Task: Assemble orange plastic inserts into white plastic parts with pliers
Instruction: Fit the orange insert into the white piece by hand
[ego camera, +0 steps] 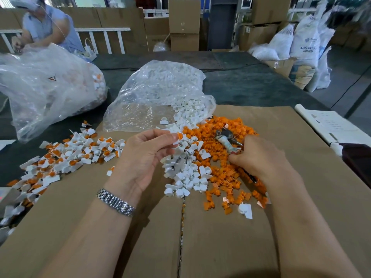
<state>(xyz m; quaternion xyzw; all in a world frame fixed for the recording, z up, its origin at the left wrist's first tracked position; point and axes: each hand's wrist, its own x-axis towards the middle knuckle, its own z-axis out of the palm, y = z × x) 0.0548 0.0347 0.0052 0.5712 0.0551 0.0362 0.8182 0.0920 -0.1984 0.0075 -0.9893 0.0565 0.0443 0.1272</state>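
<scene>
My left hand pinches a white plastic part with an orange insert at its fingertips, above the loose pile of white parts. My right hand grips the pliers, whose jaws point up and left over the heap of orange inserts. A pile of joined white-and-orange pieces lies to the left on the cardboard sheet.
A clear bag of white parts lies open behind the piles. A larger clear bag sits at the left. A person works at the far left. White paper lies at the right edge. Boxes and sacks stand behind.
</scene>
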